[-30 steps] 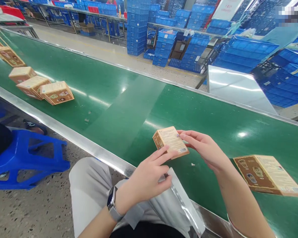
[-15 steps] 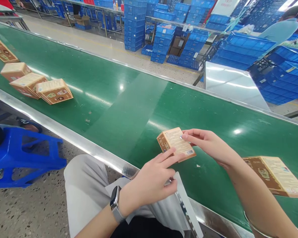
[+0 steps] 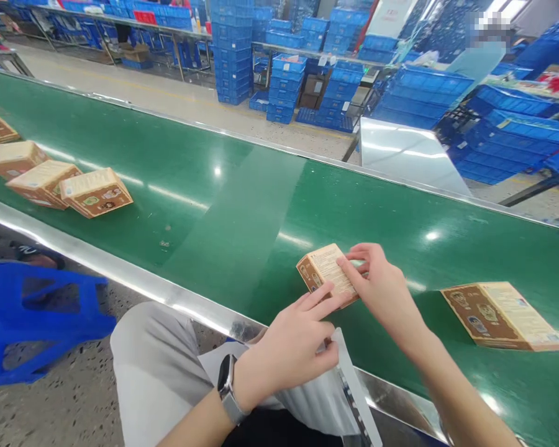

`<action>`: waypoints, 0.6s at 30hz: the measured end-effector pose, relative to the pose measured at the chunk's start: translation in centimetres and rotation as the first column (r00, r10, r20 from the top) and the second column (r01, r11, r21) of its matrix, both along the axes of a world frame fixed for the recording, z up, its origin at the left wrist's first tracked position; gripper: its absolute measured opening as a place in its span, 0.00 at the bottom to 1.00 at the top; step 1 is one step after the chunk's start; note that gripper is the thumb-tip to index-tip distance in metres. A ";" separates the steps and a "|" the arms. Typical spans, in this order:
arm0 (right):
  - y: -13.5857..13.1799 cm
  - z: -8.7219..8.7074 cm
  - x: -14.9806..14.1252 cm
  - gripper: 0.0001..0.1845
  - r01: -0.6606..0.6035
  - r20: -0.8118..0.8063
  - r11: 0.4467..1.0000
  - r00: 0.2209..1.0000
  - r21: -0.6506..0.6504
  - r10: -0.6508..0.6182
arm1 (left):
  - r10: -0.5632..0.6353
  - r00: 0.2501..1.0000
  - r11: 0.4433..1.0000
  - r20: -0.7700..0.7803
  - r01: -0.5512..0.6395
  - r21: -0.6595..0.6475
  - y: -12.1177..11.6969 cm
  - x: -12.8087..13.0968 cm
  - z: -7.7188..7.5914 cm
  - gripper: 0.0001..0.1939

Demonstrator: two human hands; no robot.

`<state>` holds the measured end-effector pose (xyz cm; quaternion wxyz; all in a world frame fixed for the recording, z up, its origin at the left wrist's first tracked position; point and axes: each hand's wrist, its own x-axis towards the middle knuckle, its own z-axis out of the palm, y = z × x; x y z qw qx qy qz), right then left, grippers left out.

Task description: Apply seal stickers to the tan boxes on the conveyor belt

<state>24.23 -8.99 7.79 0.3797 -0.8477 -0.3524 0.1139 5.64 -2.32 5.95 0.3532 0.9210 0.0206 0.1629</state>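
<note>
A small tan box (image 3: 323,272) lies on the green conveyor belt (image 3: 205,186) just in front of me. My right hand (image 3: 382,288) presses down on its top with curled fingers. My left hand (image 3: 293,344), a watch on its wrist, touches the box's near edge with two stretched fingers while its thumb and lower fingers pinch a silvery foil pouch (image 3: 340,385) that hangs over the belt's metal rim onto my lap.
A larger brown box (image 3: 503,315) lies on the belt to the right. Three tan boxes (image 3: 56,183) sit together at the left, another further off. A blue plastic stool (image 3: 32,320) stands on the floor. Stacked blue crates (image 3: 307,87) fill the background.
My right hand has come down from the box's far corner onto its top. The boxes at the left have drifted leftwards in view. My left hand keeps its hold on the pouch.
</note>
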 end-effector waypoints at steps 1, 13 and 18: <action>0.0 -0.2 0.0 0.24 0.041 0.010 0.998 0.999 0.036 -0.042 | -0.014 1.000 1.000 -0.003 0.014 -0.002 0.1 0.0 0.0 0.13; -11.5 2.6 -13.2 0.44 -0.197 0.034 0.972 0.980 0.128 0.194 | -0.028 0.995 0.956 -0.093 -0.001 -0.293 0.0 -2.8 3.7 0.13; -14.4 1.8 -15.4 0.38 0.104 -0.122 0.994 0.988 0.037 -0.099 | -0.267 0.944 0.860 -0.194 0.143 -0.489 -0.7 -1.4 0.1 0.25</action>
